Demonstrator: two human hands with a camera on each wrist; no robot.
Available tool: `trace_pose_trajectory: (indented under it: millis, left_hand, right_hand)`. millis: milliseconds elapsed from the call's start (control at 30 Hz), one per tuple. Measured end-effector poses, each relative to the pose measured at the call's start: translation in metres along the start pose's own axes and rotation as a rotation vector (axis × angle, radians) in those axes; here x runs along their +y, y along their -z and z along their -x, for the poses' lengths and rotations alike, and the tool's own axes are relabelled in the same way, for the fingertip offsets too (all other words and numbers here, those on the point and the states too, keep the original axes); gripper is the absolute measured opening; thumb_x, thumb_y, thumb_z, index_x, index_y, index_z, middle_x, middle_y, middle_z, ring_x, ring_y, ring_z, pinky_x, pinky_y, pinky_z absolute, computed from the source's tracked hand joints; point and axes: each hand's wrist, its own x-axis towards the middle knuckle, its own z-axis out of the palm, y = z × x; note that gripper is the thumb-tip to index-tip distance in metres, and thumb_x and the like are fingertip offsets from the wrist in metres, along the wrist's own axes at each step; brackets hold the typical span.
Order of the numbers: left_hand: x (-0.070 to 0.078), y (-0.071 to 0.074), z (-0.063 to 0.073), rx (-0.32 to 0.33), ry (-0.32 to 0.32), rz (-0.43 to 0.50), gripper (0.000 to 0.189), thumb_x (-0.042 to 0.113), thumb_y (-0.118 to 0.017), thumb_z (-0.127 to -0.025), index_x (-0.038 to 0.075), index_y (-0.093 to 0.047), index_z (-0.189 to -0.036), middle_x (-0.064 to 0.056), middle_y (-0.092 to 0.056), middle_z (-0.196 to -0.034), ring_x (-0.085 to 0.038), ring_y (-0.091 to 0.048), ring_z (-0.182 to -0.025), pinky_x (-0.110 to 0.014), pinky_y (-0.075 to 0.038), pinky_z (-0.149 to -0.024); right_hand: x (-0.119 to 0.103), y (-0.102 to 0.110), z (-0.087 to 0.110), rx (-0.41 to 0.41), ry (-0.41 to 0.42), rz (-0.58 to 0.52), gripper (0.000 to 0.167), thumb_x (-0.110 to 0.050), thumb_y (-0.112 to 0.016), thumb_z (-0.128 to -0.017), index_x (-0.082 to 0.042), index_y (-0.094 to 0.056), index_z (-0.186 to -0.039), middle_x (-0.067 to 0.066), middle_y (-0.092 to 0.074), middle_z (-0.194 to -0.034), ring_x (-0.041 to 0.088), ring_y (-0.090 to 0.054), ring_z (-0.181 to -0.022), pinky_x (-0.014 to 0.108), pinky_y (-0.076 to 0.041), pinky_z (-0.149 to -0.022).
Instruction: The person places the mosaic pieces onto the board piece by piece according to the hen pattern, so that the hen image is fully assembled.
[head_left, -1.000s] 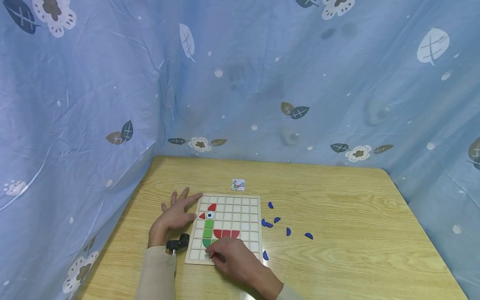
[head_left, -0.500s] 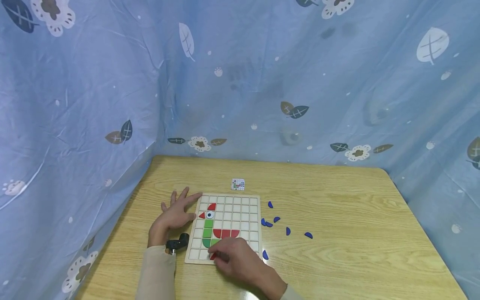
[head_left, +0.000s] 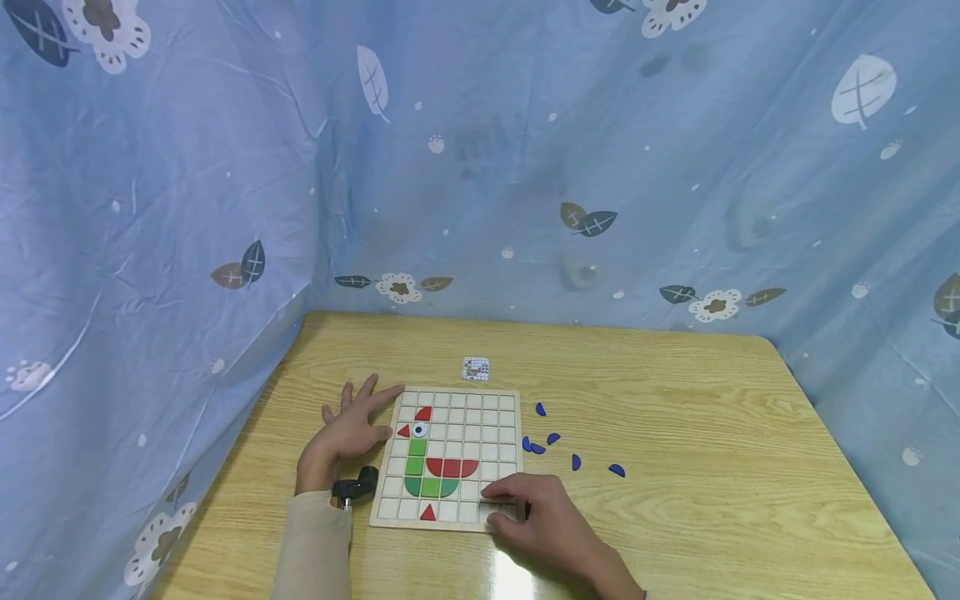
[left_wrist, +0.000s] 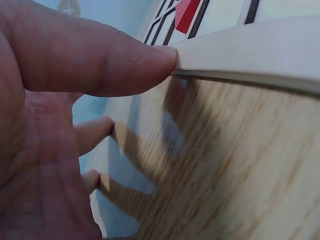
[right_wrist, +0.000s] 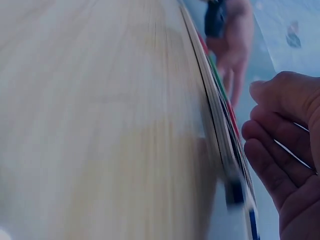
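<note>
A white gridded board (head_left: 475, 418) lies on the table, bearing a bird-like pattern of flat pieces. Its parts include a round eye tile (head_left: 420, 430), green squares (head_left: 416, 466), a row of red pieces (head_left: 452, 467) and, in the bottom row, a red triangle (head_left: 428, 512). My left hand (head_left: 351, 429) has its fingers spread, with thumb and index finger at the board's left edge; the left wrist view shows the thumb (left_wrist: 125, 62) against that edge. Over the board's lower right corner, my right hand (head_left: 551, 517) has loosely bent fingers and holds nothing.
Several blue half-circle pieces (head_left: 576, 462) lie scattered to the right of the board. A small pattern card (head_left: 476, 368) is just beyond its far edge. A black wrist device (head_left: 358, 486) sits by the left wrist. Blue patterned cloth (head_left: 480, 183) surrounds the table.
My right hand has let go of the red triangle, which now lies in the bottom row, and has moved right across the board. My left hand stays where it was.
</note>
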Motion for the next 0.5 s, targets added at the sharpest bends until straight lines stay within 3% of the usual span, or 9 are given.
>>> trace_pose_trajectory:
  millis: [300,500]
  left_hand:
    - [-0.004,-0.001,-0.002,0.008,0.004,-0.022,0.076,0.011,-0.069,-0.097,0.022,-0.046,-0.169,-0.027,-0.002,-0.183,-0.061,0.02,-0.163,-0.089,0.021,-0.114]
    - [-0.003,-0.001,-0.002,0.011,0.002,-0.02,0.075,0.013,-0.07,-0.097,0.021,-0.047,-0.168,-0.027,-0.003,-0.183,-0.061,0.019,-0.163,-0.09,0.02,-0.114]
  right_hand:
    - [0.016,0.04,0.043,0.186,-0.099,0.162,0.034,-0.006,-0.093,-0.08,-0.021,-0.085,-0.109,-0.016,-0.083,-0.11,0.004,-0.078,-0.104,0.021,-0.061,-0.094]
    - [0.018,0.046,0.055,0.201,-0.162,0.191,0.034,-0.01,-0.094,-0.082,-0.026,-0.085,-0.11,-0.018,-0.082,-0.11,0.003,-0.077,-0.106,0.016,-0.057,-0.096]
